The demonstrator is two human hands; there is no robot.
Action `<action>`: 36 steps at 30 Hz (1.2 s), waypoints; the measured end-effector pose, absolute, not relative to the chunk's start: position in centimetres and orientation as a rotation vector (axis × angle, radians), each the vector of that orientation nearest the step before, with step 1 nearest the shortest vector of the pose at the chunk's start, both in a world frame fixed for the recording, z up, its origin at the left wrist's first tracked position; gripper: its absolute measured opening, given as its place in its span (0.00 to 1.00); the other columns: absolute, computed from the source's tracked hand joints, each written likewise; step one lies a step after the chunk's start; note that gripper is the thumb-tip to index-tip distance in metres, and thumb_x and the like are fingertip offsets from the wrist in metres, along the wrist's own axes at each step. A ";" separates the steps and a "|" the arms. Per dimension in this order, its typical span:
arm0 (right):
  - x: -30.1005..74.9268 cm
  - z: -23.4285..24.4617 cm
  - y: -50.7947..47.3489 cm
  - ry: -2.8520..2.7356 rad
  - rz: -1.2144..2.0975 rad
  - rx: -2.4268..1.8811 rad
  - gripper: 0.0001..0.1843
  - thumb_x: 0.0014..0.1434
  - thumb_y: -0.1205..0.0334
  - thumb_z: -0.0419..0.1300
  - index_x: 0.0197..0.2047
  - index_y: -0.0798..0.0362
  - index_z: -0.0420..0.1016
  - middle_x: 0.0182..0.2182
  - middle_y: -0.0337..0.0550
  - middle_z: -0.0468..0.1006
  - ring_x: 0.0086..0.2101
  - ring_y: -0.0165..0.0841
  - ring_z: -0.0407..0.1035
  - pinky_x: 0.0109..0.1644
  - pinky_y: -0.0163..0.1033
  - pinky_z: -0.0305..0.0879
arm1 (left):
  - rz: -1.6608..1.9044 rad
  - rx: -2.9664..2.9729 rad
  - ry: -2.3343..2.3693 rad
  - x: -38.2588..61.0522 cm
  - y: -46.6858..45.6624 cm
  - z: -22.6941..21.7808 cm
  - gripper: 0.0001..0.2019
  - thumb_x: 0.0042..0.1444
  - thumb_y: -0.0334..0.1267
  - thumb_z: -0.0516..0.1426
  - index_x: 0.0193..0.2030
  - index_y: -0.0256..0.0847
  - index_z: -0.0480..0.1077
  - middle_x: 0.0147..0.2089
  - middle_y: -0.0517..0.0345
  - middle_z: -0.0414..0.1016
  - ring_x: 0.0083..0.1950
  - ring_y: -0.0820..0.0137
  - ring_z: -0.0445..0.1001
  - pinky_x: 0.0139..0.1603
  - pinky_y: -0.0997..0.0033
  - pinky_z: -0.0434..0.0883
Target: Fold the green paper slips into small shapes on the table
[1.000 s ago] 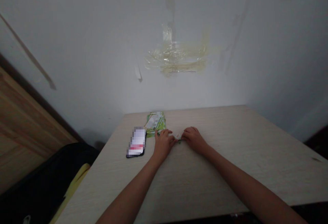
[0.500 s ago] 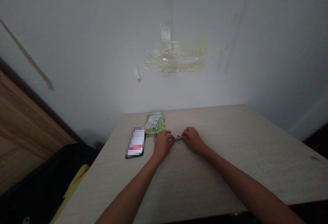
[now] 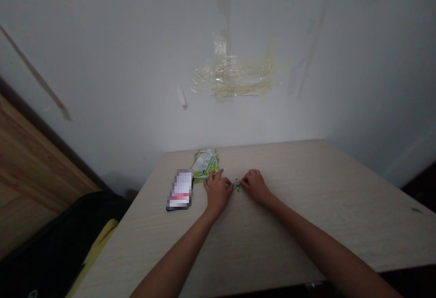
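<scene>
Between my hands, low over the table, is a small green-and-grey folded piece of paper (image 3: 237, 185); its details are too small to make out. My left hand (image 3: 218, 193) pinches its left side between thumb and index finger, with the other fingers raised and spread. On the right side, the fingertips of my right hand (image 3: 256, 186) are closed on it, the remaining fingers curled in. Just beyond my left fingers lies a loose pile of green printed sheets (image 3: 205, 161), flat on the table and partly covered by those fingers.
Left of my left hand a phone (image 3: 180, 189) lies face up, its screen blurred. The pale wooden table (image 3: 293, 161) meets a wall (image 3: 143, 62) bearing old clear tape (image 3: 235, 77). A black bag (image 3: 68, 234) and a yellow cloth (image 3: 98, 248) are beyond the table's left edge.
My left hand has shifted slightly right, and its free fingers have lifted and spread. My right hand has stayed almost in place, both hands still at the small folded piece.
</scene>
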State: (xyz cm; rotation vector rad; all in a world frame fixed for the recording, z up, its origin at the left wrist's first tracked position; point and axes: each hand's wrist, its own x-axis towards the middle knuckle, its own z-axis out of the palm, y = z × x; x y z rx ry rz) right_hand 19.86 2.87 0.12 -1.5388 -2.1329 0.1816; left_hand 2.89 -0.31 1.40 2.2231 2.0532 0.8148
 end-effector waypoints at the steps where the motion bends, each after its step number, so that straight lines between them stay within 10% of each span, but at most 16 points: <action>1: 19.9 0.1 2.9 -2.135 0.181 -1.539 0.15 0.62 0.54 0.57 0.35 0.56 0.79 0.38 0.49 0.74 0.45 0.39 0.62 0.51 0.41 0.56 | 0.807 2.224 2.055 2.9 -0.3 1.4 0.07 0.55 0.45 0.59 0.33 0.47 0.77 0.65 0.60 0.64 0.68 0.54 0.51 0.65 0.41 0.49; 36: 19.4 0.1 3.3 -2.155 0.098 -1.629 0.15 0.61 0.54 0.56 0.36 0.56 0.78 0.38 0.54 0.74 0.46 0.44 0.61 0.52 0.45 0.55 | 0.758 2.238 2.073 3.2 0.5 0.7 0.10 0.56 0.46 0.57 0.34 0.44 0.75 0.68 0.54 0.59 0.68 0.51 0.51 0.63 0.35 0.49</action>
